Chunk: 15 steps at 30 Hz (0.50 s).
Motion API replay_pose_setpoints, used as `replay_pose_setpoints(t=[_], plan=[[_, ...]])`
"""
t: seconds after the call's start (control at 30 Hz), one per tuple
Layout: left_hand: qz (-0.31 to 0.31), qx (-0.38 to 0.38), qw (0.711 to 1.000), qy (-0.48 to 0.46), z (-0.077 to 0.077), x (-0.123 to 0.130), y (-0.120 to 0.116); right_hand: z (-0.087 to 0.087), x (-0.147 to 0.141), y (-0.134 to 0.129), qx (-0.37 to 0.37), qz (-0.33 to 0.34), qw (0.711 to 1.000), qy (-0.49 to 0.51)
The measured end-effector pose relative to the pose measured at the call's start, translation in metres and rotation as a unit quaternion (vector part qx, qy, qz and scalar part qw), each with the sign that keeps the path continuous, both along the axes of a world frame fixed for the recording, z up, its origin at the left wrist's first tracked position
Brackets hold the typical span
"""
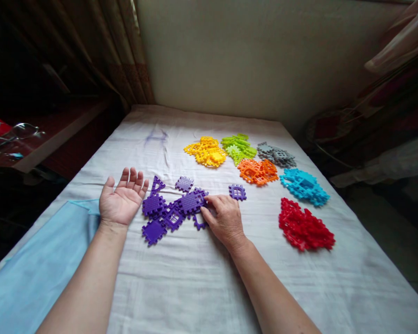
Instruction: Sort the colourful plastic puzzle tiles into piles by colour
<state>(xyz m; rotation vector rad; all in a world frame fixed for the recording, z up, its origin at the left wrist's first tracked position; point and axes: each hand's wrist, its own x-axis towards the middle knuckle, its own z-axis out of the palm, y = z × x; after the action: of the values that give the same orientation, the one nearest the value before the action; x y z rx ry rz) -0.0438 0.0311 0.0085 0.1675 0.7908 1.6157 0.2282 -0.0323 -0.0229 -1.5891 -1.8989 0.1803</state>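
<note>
Cloth (52,260) of pale blue lies along the near left of the white sheet (174,292), and just right of its upper end the left hand (121,202) rests palm up, fingers loosely spread and curled, with nothing in them. From where I stand, that hand would serve better turned over, its fingertips steadying the near side of the heap. Next come the purple pieces (191,203), toothed plates overlapping in the middle of the sheet between the two hands, with a triangular frame (157,185) at their far left and a small brick-patterned plate (184,183) just beyond. At the heap's right edge is the right hand (225,217), thumb and forefinger bent against the plates; I cannot tell whether they pinch one or only touch it. A light hold on one toothed edge, lifted before it is drawn away, should keep the teeth from snagging neighbours. Just beyond that hand, a purple window piece (237,192) lies apart, so the wrist had best clear it. Farther back and rightward are the yellow pile (206,152), green pile (239,148), orange pile (257,171), grey pile (277,155), blue pile (304,186) and red pile (304,226), and I would keep the right forearm low and away from the red one.
</note>
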Motion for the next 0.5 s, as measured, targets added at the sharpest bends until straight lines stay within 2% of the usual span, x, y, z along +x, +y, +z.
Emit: replay_pose_setpoints(t=[0.2,0.5], plan=[[-0.001,0.003,1.000,-0.005,0.0000,0.0004,-0.0002,-0.0017,0.0000,0.0014,-0.002,-0.009,0.999,0.036],[-0.008,0.006,1.000,0.007,-0.0015,-0.0011,0.0003,0.0011,-0.0090,0.0030,-0.009,-0.055,0.998,-0.015]])
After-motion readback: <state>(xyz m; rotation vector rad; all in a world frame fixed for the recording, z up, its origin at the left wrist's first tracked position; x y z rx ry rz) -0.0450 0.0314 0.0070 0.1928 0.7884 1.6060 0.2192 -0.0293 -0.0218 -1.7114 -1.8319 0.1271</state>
